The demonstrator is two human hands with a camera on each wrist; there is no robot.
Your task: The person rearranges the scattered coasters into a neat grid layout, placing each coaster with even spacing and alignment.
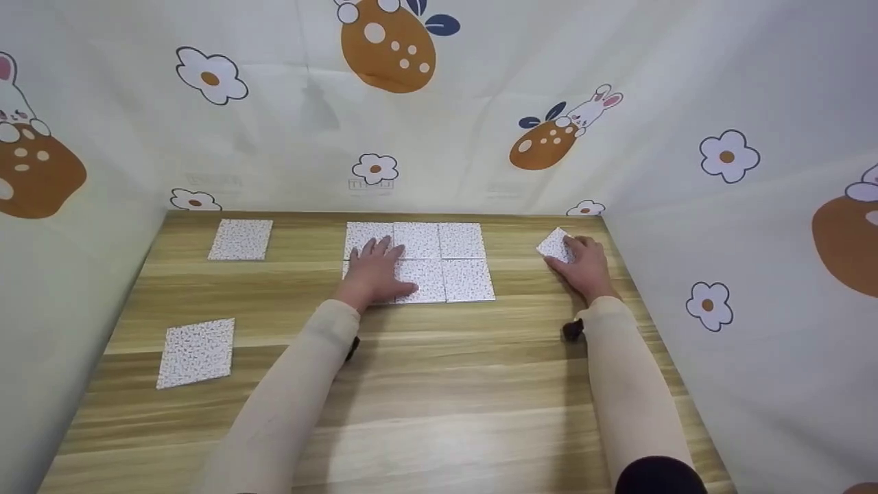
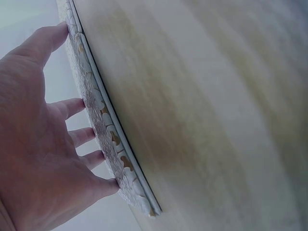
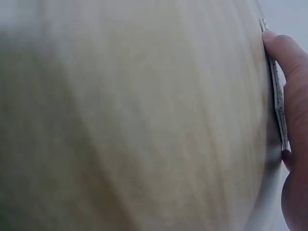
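"Why does the printed cloth (image 1: 453, 123) stand beyond both hands?"
"Probably as a screen; it rises behind the wooden table (image 1: 446, 391) and down either side of the arms."

"And the six-tile block (image 1: 449, 262)?"
"It lies under the left hand (image 1: 376, 274) and runs out to that hand's right, edges meeting, which looks like deliberate lining-up. The hand is released, fingers spread flat across it, perhaps to keep the pieces from sliding."

"What of the right hand (image 1: 586, 267)?"
"That one is grasping: thumb and fingers pinch the held tile (image 1: 555, 243) by its edges, just ahead and to the hand's left, turned cornerwise. An edge grip likely makes such a thin piece easier to steer. Whether it is lifted fully off the wood, I cannot tell."

"Any others?"
"The near loose tile (image 1: 195, 353) lies left of the left hand and closer to the person; the far loose tile (image 1: 240, 239) sits left of its fingers. Both seem set apart to leave room around the block."

"Count them, then."
"One table, two hands, nine speckled tiles: six in the block, two loose, one pinched. The block's lower-left tile is mostly covered by the left palm."
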